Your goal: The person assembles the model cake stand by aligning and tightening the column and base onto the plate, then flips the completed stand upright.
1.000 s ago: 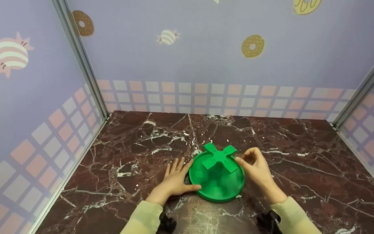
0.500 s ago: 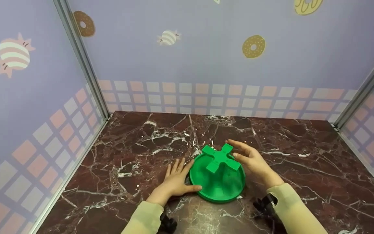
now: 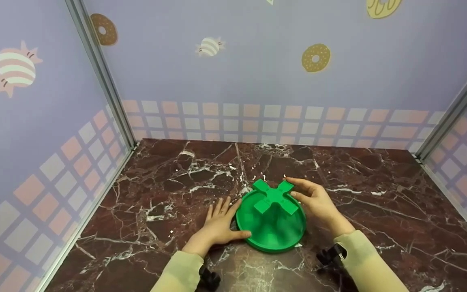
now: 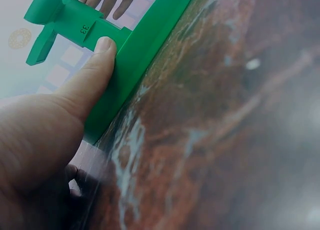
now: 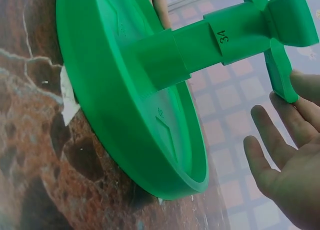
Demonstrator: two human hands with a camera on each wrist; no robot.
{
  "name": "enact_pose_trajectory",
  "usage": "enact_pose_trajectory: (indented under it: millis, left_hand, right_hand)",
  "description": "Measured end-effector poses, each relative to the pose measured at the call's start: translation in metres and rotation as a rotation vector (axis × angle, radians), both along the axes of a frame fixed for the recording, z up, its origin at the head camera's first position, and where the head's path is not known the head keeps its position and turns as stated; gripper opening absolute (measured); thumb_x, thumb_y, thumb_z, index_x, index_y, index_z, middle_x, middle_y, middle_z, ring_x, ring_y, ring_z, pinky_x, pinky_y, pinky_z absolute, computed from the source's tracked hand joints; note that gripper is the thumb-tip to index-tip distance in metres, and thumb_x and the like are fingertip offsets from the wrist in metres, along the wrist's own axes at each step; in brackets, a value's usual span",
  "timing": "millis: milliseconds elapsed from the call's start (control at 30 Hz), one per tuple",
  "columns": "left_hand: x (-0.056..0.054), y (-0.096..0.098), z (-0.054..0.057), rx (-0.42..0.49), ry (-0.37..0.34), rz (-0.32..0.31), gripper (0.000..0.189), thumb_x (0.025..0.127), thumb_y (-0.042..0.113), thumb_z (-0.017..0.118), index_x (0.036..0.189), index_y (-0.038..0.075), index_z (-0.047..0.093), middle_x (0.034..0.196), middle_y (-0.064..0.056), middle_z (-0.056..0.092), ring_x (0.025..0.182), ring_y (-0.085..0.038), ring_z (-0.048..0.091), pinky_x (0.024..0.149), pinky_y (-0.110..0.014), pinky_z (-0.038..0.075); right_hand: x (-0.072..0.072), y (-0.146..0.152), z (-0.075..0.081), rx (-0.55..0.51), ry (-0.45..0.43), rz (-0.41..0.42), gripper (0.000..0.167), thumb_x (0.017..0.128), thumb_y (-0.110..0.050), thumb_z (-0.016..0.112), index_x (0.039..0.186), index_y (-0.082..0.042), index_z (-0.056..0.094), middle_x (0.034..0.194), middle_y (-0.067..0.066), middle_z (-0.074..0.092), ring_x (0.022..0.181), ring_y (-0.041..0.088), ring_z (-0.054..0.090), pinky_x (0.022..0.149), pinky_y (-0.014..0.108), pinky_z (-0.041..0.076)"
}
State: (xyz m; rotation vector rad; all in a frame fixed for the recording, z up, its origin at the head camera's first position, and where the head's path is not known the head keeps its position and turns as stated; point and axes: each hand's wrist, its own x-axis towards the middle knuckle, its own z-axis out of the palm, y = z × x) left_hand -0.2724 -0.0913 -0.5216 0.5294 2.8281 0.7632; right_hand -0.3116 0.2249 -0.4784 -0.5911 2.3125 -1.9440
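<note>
A round green plastic dish (image 3: 274, 242) with a raised rim sits on the marble-patterned table. A green column (image 5: 200, 48) rises from its middle, marked with a 34 in the right wrist view. On top is a green cross-shaped piece (image 3: 275, 196) with flat arms. My left hand (image 3: 219, 226) rests against the dish's left side, fingers spread and straight, thumb (image 4: 102, 53) over the rim. With thumb and index finger, my right hand (image 3: 316, 202) pinches the tip of one arm of the cross-shaped piece. The other fingers of that hand stand free of it.
The dark red marbled tabletop (image 3: 185, 178) spreads around the dish. Lilac wall panels (image 3: 258, 73) with printed sweets and tiles enclose the back and sides, joined by metal corner posts (image 3: 108, 81). A black strap (image 3: 330, 254) is on the right wrist.
My right hand has shifted from curled fingers at the right of the cross-shaped piece to a pinch on its arm. The piece has turned slightly clockwise since half a second ago; my left hand stays put.
</note>
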Motion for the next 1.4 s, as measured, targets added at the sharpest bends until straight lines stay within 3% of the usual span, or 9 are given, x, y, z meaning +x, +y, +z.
enact_pose_trajectory:
  millis: [100, 333, 633, 1000, 1200, 1400]
  left_hand:
    - [0.0, 0.0, 0.001, 0.001, -0.001, 0.0, 0.11, 0.084, 0.07, 0.071, 0.167, 0.021, 0.018, 0.173, -0.021, 0.009, 0.16, -0.046, 0.003, 0.127, -0.068, 0.001]
    - [0.002, 0.0, 0.003, 0.015, -0.017, -0.003, 0.108, 0.085, 0.07, 0.07, 0.167, 0.022, 0.018, 0.173, -0.02, 0.008, 0.161, -0.044, 0.002, 0.128, -0.067, 0.0]
    - [0.001, 0.0, 0.003, 0.012, -0.014, 0.0, 0.108, 0.085, 0.07, 0.07, 0.167, 0.022, 0.018, 0.173, -0.02, 0.008, 0.161, -0.044, 0.002, 0.127, -0.067, 0.0]
    - [0.001, 0.0, 0.003, 0.009, -0.011, -0.005, 0.108, 0.085, 0.07, 0.07, 0.167, 0.022, 0.019, 0.173, -0.02, 0.009, 0.161, -0.044, 0.003, 0.128, -0.067, 0.001]
    - [0.001, 0.0, 0.002, 0.008, -0.014, -0.005, 0.108, 0.085, 0.07, 0.07, 0.167, 0.022, 0.018, 0.174, -0.019, 0.008, 0.161, -0.043, 0.003, 0.128, -0.066, 0.001]
    - [0.001, 0.0, 0.002, 0.007, -0.013, -0.005, 0.108, 0.085, 0.069, 0.071, 0.167, 0.022, 0.018, 0.173, -0.02, 0.008, 0.161, -0.043, 0.003, 0.128, -0.066, 0.001]
  right_hand:
    - [0.001, -0.001, 0.0, 0.008, 0.001, -0.049, 0.048, 0.098, -0.004, 0.067, 0.144, 0.007, 0.055, 0.145, 0.026, 0.058, 0.118, 0.013, 0.067, 0.094, 0.024, 0.059]
    - [0.003, 0.0, 0.002, 0.07, 0.0, -0.162, 0.041, 0.095, -0.003, 0.071, 0.135, 0.003, 0.064, 0.136, 0.023, 0.065, 0.105, 0.001, 0.067, 0.089, 0.02, 0.057]
    - [0.007, 0.004, 0.001, 0.069, 0.016, -0.147, 0.046, 0.094, -0.002, 0.072, 0.138, 0.006, 0.061, 0.134, 0.025, 0.066, 0.107, 0.0, 0.067, 0.091, 0.018, 0.056]
    - [0.014, 0.008, 0.0, 0.104, 0.039, -0.112, 0.048, 0.095, -0.005, 0.072, 0.14, 0.006, 0.06, 0.139, 0.029, 0.062, 0.112, 0.007, 0.068, 0.089, 0.017, 0.057]
    - [0.019, 0.006, -0.002, 0.087, 0.04, -0.141, 0.045, 0.092, -0.002, 0.074, 0.135, 0.007, 0.063, 0.132, 0.026, 0.067, 0.108, 0.003, 0.069, 0.087, 0.018, 0.057]
    - [0.025, 0.005, -0.003, 0.124, 0.071, -0.209, 0.04, 0.089, -0.001, 0.077, 0.128, 0.003, 0.069, 0.127, 0.022, 0.071, 0.106, -0.003, 0.066, 0.094, 0.024, 0.056]
